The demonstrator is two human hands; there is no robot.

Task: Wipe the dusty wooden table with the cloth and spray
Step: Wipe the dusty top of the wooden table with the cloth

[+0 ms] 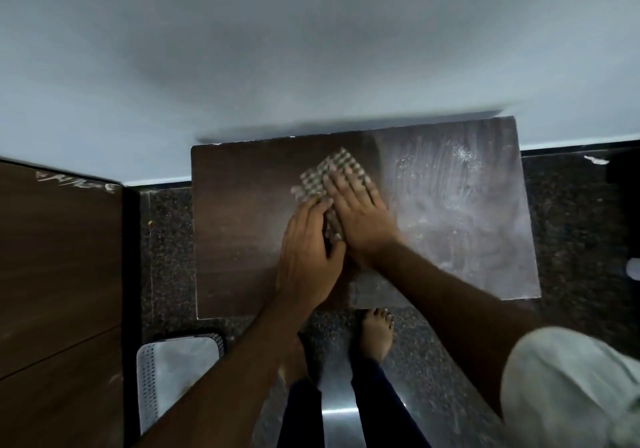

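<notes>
A small dark wooden table (239, 239) stands against a pale wall. Its left half looks dark and clean, while its right half (460, 205) carries whitish dust and smear marks. A checked, waffle-textured cloth (329, 174) lies near the table's middle. My right hand (360, 215) presses flat on the cloth with its fingers spread. My left hand (308, 260) lies beside it, its fingers on the cloth's near edge and touching the right hand. No spray bottle shows in the head view.
A brown wooden cabinet (59, 274) fills the left side. A perforated metal chair seat (173, 361) sits below the table's left corner. My bare feet (375, 333) stand on dark speckled floor (571, 239). A white object (633, 269) peeks in at the right edge.
</notes>
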